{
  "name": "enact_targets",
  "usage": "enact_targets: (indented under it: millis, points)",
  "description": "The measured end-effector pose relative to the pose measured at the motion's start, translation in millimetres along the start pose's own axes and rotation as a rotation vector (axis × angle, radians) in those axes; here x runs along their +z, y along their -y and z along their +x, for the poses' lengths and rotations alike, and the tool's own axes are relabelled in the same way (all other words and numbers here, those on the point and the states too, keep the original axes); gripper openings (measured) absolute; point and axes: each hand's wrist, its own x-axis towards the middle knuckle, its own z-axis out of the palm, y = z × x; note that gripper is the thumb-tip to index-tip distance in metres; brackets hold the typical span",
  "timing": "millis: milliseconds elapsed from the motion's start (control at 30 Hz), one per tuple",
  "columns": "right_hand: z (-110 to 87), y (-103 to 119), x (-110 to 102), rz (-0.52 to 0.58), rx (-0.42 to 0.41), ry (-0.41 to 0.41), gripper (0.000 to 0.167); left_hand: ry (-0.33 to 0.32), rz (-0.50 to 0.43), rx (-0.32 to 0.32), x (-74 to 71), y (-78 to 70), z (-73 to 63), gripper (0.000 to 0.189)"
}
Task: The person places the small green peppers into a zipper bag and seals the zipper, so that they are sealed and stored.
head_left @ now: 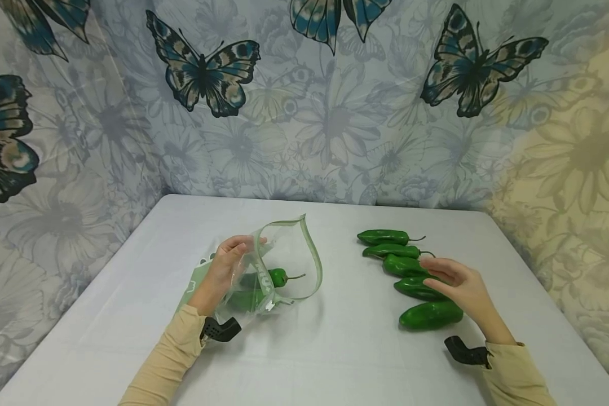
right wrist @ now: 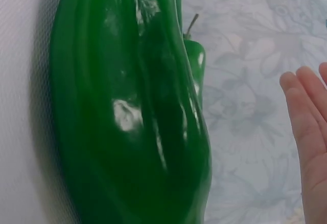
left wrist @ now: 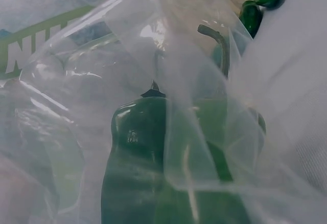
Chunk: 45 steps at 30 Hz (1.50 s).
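My left hand grips a clear plastic bag with a green-banded rim by the side of its mouth, which gapes toward the right. Inside lies a green pepper, its stem pointing to the opening. Through the plastic, the left wrist view shows two peppers side by side, one dark and glossy. My right hand hovers over a column of green peppers with its fingers extended, holding nothing. The nearest pepper lies below that hand and fills much of the right wrist view, left of the fingers.
Several loose peppers, the farthest one included, lie in a rough column on the right half of the white table. A fabric backdrop printed with butterflies rises behind the table and along its sides.
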Motion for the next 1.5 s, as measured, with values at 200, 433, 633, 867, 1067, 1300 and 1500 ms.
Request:
enact_targets:
  millis: [200,433,633,867,1067,1300,1500]
  points:
    - [-1.8,-2.2,-3.5,-0.013,0.028,0.035,0.036,-0.036,-0.012,-0.010,-0.8,-0.2,0.5,0.012]
    - [-8.0,-14.3,-17.2,0.058,0.119,0.187,0.030,-0.002,-0.017,-0.012,-1.4,1.4,-0.6,0.013]
    - [-7.4,-14.8,-21.7,0.065,0.179,0.316,0.029,0.003,-0.018,0.000,-3.2,-0.8,-2.2,0.013]
    - [-9.3,-14.2,-25.7,0.056,0.184,0.335,0.029,0.014,-0.020,-0.009,-3.7,-1.7,-1.3,0.014]
    - [-19.0,-19.2,-31.5,0.085,0.173,0.317,0.038,0.018,-0.013,0.003,-2.6,2.7,-0.7,0.013]
    - [-27.4,-16.0,-30.3,-0.030,0.148,0.225,0.038,0.031,-0.034,0.011,-1.3,3.6,0.1,0.014]
    - [-30.1,-16.2,-30.7,-0.089,0.144,0.214,0.036,0.025,-0.023,0.008,-2.6,4.3,-0.9,0.013]
